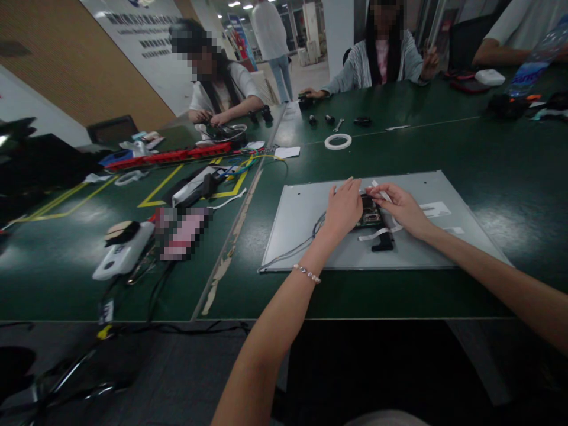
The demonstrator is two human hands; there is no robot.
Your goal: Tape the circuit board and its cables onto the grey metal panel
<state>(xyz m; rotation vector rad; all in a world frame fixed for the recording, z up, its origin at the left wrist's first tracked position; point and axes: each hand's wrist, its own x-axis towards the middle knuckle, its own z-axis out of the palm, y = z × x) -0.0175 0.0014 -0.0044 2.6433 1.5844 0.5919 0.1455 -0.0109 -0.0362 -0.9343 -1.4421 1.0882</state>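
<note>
On a pale grey panel [302, 219] lies a small dark device with an exposed circuit board [369, 214]. My left hand [346, 206] is laid over the device's left side, fingers bent around its edge; the thumb is mostly hidden. My right hand [402, 208] pinches a thin white strip [380, 190], which looks like tape, at the device's far right corner. A loose end of white strip [377, 235] trails below that hand, across the device. A black bracket-like part [382, 242] sticks out at the near side. Grey cables [293, 251] run from under my left hand to the panel's corner.
Left are a pink phone [189, 234], a white power-bank-like object [124, 251] and a red power strip [177, 155]. A white tape roll [338, 141] and small wrench [339, 125] lie beyond the panel. Other people sit across the table; a plastic bottle [532, 62] stands far right.
</note>
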